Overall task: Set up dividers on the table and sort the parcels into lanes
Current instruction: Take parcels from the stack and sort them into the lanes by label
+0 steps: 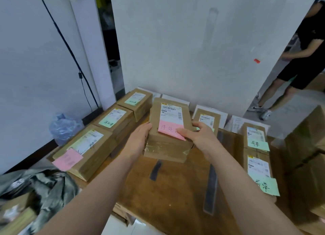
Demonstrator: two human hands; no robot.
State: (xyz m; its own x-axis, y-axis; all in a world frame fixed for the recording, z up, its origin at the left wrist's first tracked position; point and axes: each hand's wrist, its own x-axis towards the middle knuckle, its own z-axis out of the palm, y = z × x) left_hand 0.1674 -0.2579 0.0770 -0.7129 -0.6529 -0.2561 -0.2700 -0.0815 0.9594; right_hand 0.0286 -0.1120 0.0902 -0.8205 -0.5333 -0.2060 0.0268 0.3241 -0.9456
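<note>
A brown table (168, 190) filled the lower middle of the frame, with a white wall (184, 41) behind it. Seven parcels could be counted on or above it. Three lay in a row along the left edge: the nearest (86, 150) carried a pink note, the middle one (114, 119) and the farthest (136, 101) each a green note. Two lay along the right edge, the nearer one (259, 175) and the farther one (255, 136), both with green notes. One more (206, 119) sat at the back, right of centre. The seventh, a held parcel (168, 129) with a white label and a pink note (171, 130), was in the centre of the frame above the table, clamped between both hands: the left hand (140, 139) pressed against its left side, the right hand (200, 136) gripped its right side with the thumb on the note. Two dark tape strips lay on the bare table, a short one (155, 169) and a long one (211, 187). A blue plastic bag (64, 127) sat at the left.
</note>
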